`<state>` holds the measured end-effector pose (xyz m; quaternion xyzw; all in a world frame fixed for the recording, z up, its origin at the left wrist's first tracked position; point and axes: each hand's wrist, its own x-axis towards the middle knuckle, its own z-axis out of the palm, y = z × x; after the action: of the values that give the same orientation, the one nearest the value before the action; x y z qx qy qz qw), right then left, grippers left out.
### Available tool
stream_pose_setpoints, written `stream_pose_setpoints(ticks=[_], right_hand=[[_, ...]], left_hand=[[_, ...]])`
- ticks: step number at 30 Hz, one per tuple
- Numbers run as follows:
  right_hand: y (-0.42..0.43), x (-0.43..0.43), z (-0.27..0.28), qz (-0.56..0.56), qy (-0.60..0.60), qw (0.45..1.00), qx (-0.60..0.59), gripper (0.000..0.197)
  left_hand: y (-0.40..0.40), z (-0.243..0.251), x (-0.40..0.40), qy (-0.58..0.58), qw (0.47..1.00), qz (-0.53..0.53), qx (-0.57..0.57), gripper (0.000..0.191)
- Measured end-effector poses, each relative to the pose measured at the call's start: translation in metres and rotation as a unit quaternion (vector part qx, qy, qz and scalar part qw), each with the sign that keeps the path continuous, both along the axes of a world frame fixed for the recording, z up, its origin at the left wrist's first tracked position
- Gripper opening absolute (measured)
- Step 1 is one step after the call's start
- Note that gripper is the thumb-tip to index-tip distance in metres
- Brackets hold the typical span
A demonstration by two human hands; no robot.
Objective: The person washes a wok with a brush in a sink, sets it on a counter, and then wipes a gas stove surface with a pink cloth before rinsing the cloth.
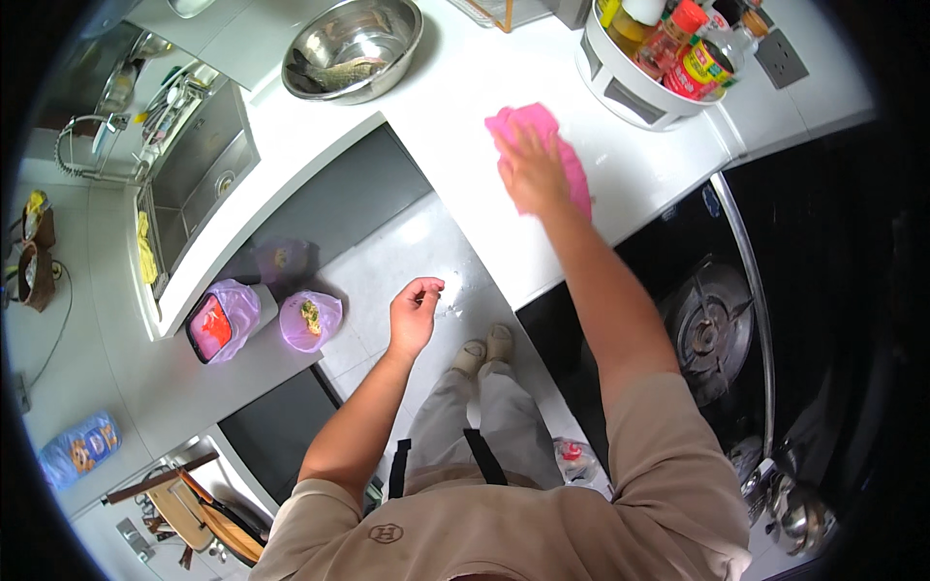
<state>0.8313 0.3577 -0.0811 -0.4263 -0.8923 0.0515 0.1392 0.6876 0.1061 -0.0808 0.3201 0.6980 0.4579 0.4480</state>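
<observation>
My right hand [534,171] lies over a pink cloth [576,171] on the white countertop [465,174], its fingers spread and pressing down. The hand's outline is slightly blurred. Part of the cloth shows beyond the fingertips and along the hand's right side. Over the floor, away from any surface, hangs my left hand [413,316], loosely curled with the thumb against the fingers; I see nothing in it. Beyond the cloth, a stainless steel bowl [396,72] on the counter holds a whole fish [341,75]. Right of the cloth stands a white round condiment rack [610,94] full of bottles.
A black gas stove [639,254] with a burner [705,334] adjoins the counter on the right. The sink [211,174] is at the left. Below it are a lined bin [240,319] and a purple-bagged bin [330,319] with scraps. Cutting boards [182,508] stand lower left.
</observation>
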Motion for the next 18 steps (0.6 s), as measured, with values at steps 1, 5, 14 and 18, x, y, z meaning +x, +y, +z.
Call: stream_pose_setpoints(ticks=[1,5,14,18], right_hand=[[-0.015,0.003,0.002,0.030,0.014,0.999,0.002,0.049],[-0.011,0.008,0.003,-0.046,0.009,0.999,-0.013,0.053],[0.079,-0.096,0.004,0.030,0.025,0.999,0.003,0.049],[0.036,-0.122,0.002,0.103,0.087,0.988,0.077,0.033]], left_hand=[[0.001,0.003,0.003,-0.006,1.000,0.007,0.002,0.016],[0.012,0.023,-0.004,-0.018,1.000,0.021,0.000,0.016],[-0.007,0.018,-0.065,0.006,0.995,0.094,0.021,0.016],[-0.019,-0.006,-0.088,-0.012,0.997,0.082,0.005,0.016]])
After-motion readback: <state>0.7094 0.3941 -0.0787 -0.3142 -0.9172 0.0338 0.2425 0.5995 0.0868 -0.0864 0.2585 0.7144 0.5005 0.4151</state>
